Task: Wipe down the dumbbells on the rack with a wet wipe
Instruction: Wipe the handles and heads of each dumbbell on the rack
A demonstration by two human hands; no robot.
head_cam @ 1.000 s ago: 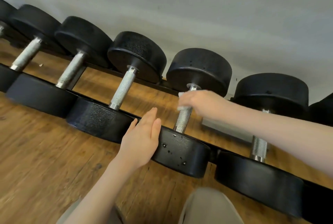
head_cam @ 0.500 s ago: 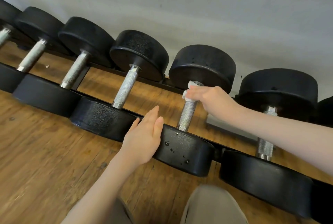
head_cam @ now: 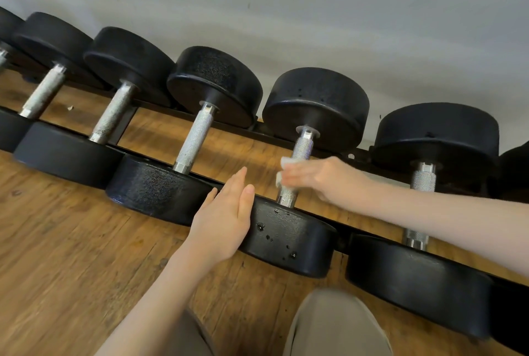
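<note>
While the flat left hand [head_cam: 221,218] stays on the dumbbell [head_cam: 286,237], the right hand [head_cam: 320,177] gripping the wipe [head_cam: 283,168] has slid down its handle [head_cam: 302,149].

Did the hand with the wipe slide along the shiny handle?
Yes. The right hand with the wipe slid down the handle, from the far weight toward the near one.

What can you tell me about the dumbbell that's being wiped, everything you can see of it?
The dumbbell has two thick, round black heads with a pebbled, slightly glossy finish and a knurled silver metal handle between them. It lies across the black rack, one head near the wall, the other toward the person. The near head shows small chips. The right hand wraps a white wet wipe around the handle; the left hand rests flat against the near head.
</note>
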